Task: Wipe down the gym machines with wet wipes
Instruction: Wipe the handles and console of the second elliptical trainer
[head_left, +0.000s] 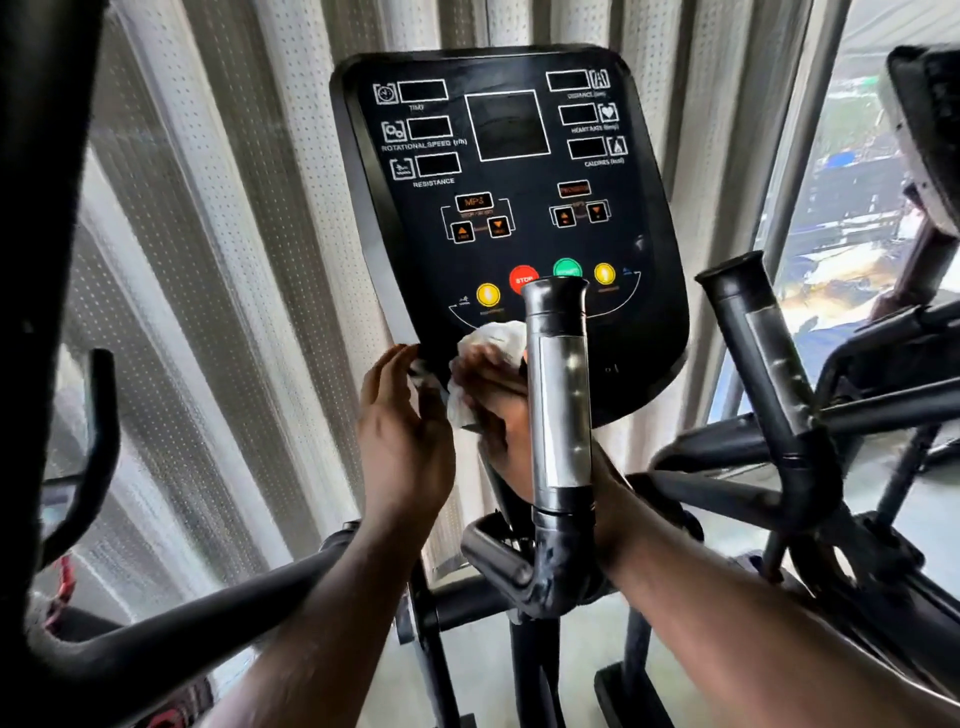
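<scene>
A black console panel (519, 218) of an exercise machine fills the upper middle, with dark displays and red, green and yellow buttons. My right hand (493, 410) holds a crumpled white wet wipe (493, 343) against the console's lower left part, partly hidden behind an upright handlebar grip (558, 395). My left hand (402, 431) has its fingers curled round the console's lower left edge, thumb toward the panel's front.
A second upright grip (758, 338) stands to the right. A dark curved arm bar (208, 618) crosses the lower left. White perforated curtains (234, 260) hang behind. Another machine's console (924, 130) and a window (857, 208) are at the right.
</scene>
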